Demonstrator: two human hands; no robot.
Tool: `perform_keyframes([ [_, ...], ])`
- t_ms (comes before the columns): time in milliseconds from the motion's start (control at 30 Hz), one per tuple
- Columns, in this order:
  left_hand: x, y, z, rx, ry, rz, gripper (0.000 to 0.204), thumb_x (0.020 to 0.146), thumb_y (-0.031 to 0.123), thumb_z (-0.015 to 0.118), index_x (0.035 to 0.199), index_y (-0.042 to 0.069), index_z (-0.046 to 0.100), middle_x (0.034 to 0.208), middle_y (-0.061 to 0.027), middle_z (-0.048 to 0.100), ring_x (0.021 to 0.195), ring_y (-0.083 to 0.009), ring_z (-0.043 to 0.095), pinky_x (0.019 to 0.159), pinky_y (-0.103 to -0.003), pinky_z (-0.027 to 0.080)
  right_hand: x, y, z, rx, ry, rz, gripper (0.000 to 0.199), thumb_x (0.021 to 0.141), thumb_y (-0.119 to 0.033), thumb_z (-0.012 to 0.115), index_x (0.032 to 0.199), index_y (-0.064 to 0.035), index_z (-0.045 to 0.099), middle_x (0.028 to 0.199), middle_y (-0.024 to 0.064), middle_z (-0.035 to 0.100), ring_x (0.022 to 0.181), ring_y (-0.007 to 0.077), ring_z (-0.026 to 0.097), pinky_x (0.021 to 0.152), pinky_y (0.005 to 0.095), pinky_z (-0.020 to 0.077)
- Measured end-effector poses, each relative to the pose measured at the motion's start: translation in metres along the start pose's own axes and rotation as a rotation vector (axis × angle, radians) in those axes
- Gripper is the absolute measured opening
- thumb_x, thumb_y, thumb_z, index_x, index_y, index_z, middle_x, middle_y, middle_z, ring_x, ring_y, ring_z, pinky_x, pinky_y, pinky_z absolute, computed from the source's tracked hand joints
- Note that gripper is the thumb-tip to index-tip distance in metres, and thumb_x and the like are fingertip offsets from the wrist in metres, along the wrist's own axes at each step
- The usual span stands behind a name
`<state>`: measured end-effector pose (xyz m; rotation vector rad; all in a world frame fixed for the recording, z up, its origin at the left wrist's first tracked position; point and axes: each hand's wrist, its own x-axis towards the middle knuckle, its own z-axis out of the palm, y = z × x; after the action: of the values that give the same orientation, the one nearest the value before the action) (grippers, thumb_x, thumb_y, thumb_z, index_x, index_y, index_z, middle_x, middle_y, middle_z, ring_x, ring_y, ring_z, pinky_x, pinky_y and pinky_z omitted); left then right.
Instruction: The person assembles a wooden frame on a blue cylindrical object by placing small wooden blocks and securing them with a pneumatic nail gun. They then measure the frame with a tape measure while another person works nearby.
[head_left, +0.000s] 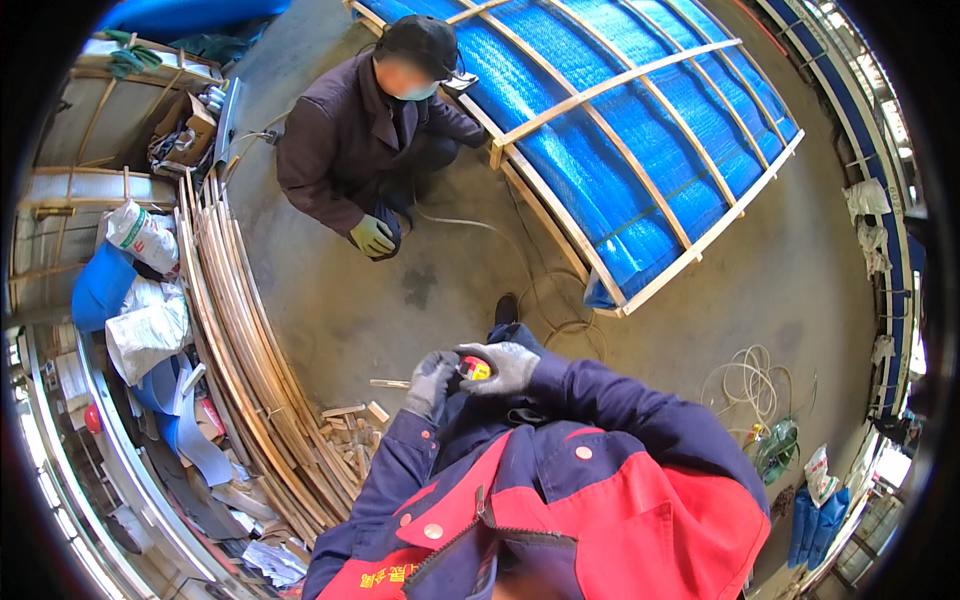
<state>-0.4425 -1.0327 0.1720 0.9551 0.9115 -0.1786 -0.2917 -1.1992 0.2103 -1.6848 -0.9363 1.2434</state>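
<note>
Close to my body, a small red and yellow tape measure (477,369) is held between my two gloved hands. My right hand (508,367), in a grey glove, wraps over its right side. Curled against its left side is my left hand (432,383), in a darker grey glove, fingers closed. The fingers cover part of the tape measure, and no pulled-out blade can be made out. Beyond my hands stands a large blue-wrapped bundle (640,110) inside a wooden slat frame (575,238).
A co-worker (345,140) in dark clothes and gloves crouches at the frame's left end. Long wooden strips (235,330) lie along the left, with short wood offcuts (350,435) beside them. A hose (570,325) and a coiled cord (750,385) lie on the concrete floor.
</note>
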Motion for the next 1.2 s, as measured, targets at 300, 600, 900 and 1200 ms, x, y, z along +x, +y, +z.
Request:
perform_keyframes([
  [300,0.097,0.099,-0.098,-0.654,-0.043,0.099,0.019,0.097,0.032,0.073,0.087,0.015,0.071,0.076,0.0004,0.071,0.067,-0.0177,0.067,0.065,-0.034,0.058,0.018,0.025,-0.115,-0.204,-0.136,0.102,0.076,0.082,-0.054,0.076,0.143,-0.0133,0.056,0.111,0.021,0.073,0.106,0.0395,0.07,0.089,0.044,0.0539],
  [600,0.243,0.095,-0.052,-0.519,-0.001,-0.184,0.026,0.1,0.034,0.066,0.093,0.009,0.068,0.086,-0.0044,0.07,0.076,-0.0198,0.068,0.066,-0.036,0.058,-0.024,0.039,-0.121,0.031,0.141,0.453,0.06,0.086,-0.035,0.08,0.134,-0.0053,0.061,0.113,0.0111,0.071,0.107,0.0217,0.066,0.096,0.0364,0.0525],
  [900,0.305,0.094,-0.019,-0.031,-0.258,-0.399,0.026,0.097,0.035,0.074,0.098,0.01,0.064,0.084,-0.0016,0.064,0.069,-0.0166,0.063,0.058,-0.034,0.055,-0.11,0.048,-0.089,0.677,0.337,0.919,0.05,0.092,-0.026,0.075,0.136,-0.0085,0.058,0.096,0.0066,0.069,0.079,0.0183,0.071,0.069,0.034,0.059],
  [1200,0.358,0.094,-0.152,0.865,0.008,-0.196,0.051,0.089,0.05,0.071,0.097,0.001,0.075,0.082,-0.0179,0.075,0.073,-0.0302,0.071,0.07,-0.044,0.057,-0.027,0.137,-0.191,0.582,0.965,0.838,0.046,0.09,-0.027,0.075,0.126,-0.0042,0.057,0.078,0.0033,0.059,0.061,0.0165,0.061,0.053,0.0344,0.0522],
])
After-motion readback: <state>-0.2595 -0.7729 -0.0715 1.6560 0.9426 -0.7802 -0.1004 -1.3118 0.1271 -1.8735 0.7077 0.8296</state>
